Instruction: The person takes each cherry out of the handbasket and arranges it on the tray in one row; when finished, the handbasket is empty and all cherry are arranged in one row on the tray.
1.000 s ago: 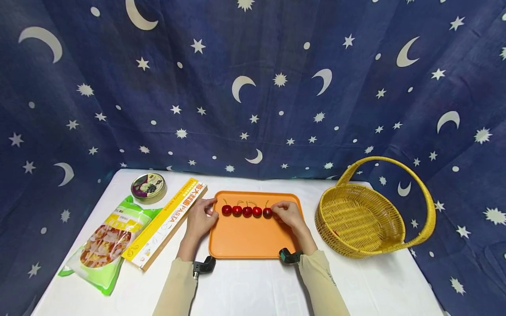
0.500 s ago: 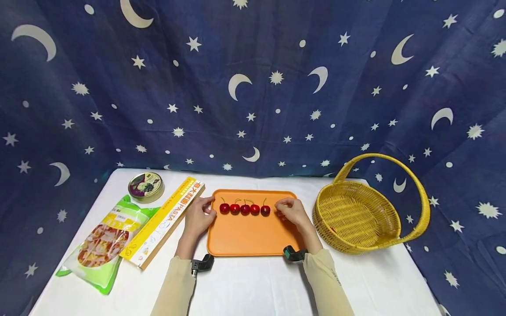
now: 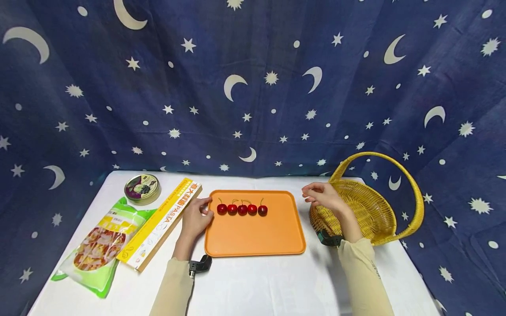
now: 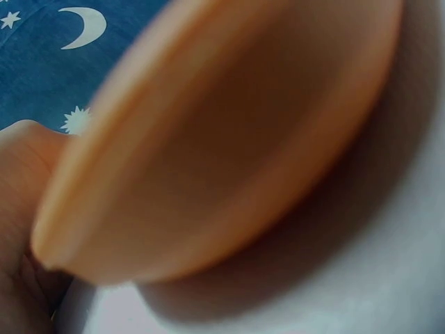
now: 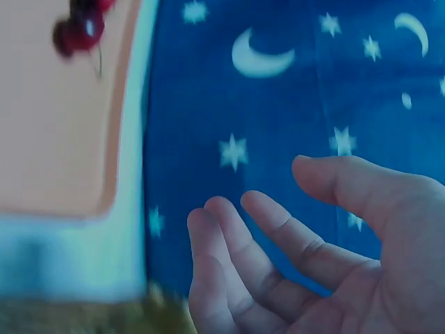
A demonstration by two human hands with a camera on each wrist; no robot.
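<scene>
An orange tray [image 3: 254,237] lies on the table. Near its back edge is a row of several dark red cherries with stems, one cherry [image 3: 262,210] ending the row on the right. My left hand [image 3: 194,218] holds the tray's left rim, thumb and forefinger at the edge. In the left wrist view the tray [image 4: 208,174] looms large and blurred, with part of the hand [image 4: 24,216] at its corner. My right hand [image 3: 326,196] is off the tray, in front of the wicker basket's left side. In the right wrist view that hand [image 5: 313,257] has loosely bent, parted fingers and holds nothing.
The yellow wicker basket [image 3: 385,215] with a tall handle stands at the right, partly hidden by my right arm. Left of the tray lie a pasta box [image 3: 160,226], a green food bag [image 3: 103,248] and a round tin [image 3: 142,189]. A star-patterned curtain [image 3: 253,87] hangs behind.
My right hand has left the rightmost cherry and moved right, off the tray, to the basket. The left hand stays at the tray's rim. The view has shifted slightly.
</scene>
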